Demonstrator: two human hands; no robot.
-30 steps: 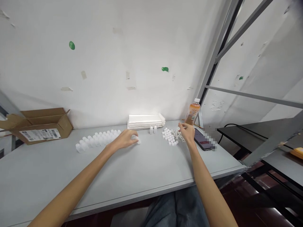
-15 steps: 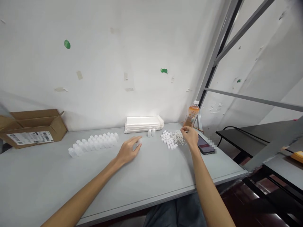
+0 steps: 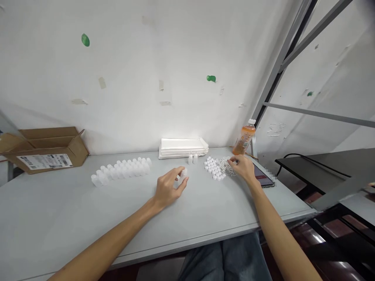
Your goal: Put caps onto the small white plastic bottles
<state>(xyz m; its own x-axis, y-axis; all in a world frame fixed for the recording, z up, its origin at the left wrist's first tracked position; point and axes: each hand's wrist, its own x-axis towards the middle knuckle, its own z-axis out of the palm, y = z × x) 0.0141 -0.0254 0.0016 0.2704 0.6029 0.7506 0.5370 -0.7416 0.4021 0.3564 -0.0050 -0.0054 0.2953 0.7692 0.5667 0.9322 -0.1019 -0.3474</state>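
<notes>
My left hand (image 3: 169,187) rests on the grey table (image 3: 88,218) near its middle, with thumb and fingers closed round a small white bottle (image 3: 182,175). My right hand (image 3: 244,168) lies further right, its fingertips pinched among a tangle of thin white pieces (image 3: 227,164) beside a cluster of small white caps (image 3: 213,169). Whether they grip anything there I cannot make out. Rows of several white bottles (image 3: 121,170) stand to the left of my left hand. Two capped white bottles (image 3: 192,158) stand in front of a stack of white trays (image 3: 183,147).
An open cardboard box (image 3: 43,150) sits at the table's far left by the wall. An orange drink bottle (image 3: 245,138) stands at the back right. A phone (image 3: 262,176) lies just right of my right hand. Grey metal shelf struts (image 3: 281,62) rise on the right.
My left hand has come away from the rows of bottles toward the table's middle, carrying one white bottle. My right hand stays at the tangle by the caps.
</notes>
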